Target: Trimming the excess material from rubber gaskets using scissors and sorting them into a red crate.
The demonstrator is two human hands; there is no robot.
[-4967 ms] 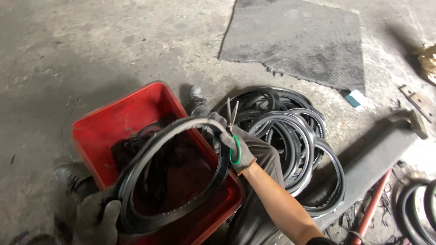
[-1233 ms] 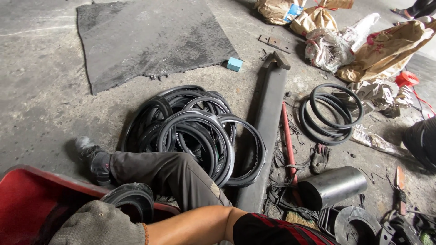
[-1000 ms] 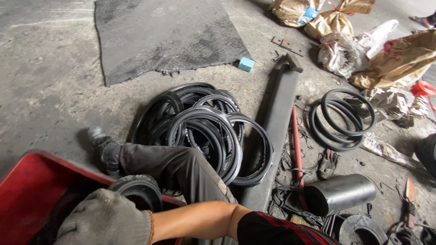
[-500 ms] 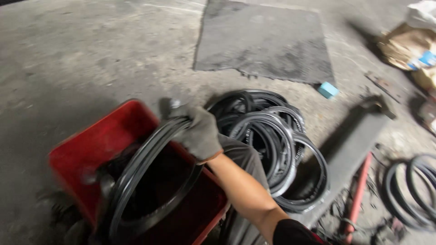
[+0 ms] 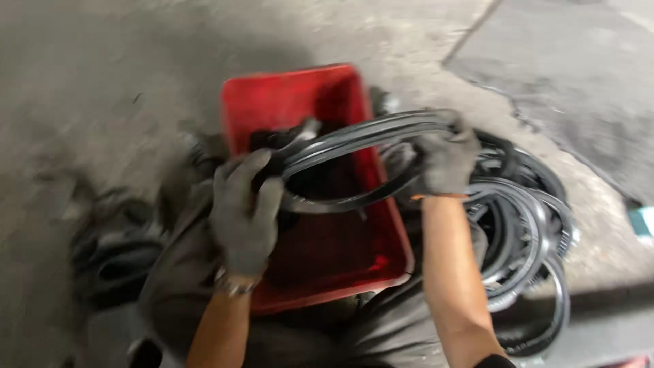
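Head view: the gloved left hand (image 5: 244, 211) and gloved right hand (image 5: 446, 158) each grip opposite ends of a black rubber ring (image 5: 354, 146), held above the red crate (image 5: 310, 102). More black rings (image 5: 528, 225) lie on the concrete floor (image 5: 102, 82) at right.

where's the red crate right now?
In the head view the red crate sits centre frame on the concrete floor, under the black rubber ring held by the left hand and right hand; a pile of rings lies to its right.
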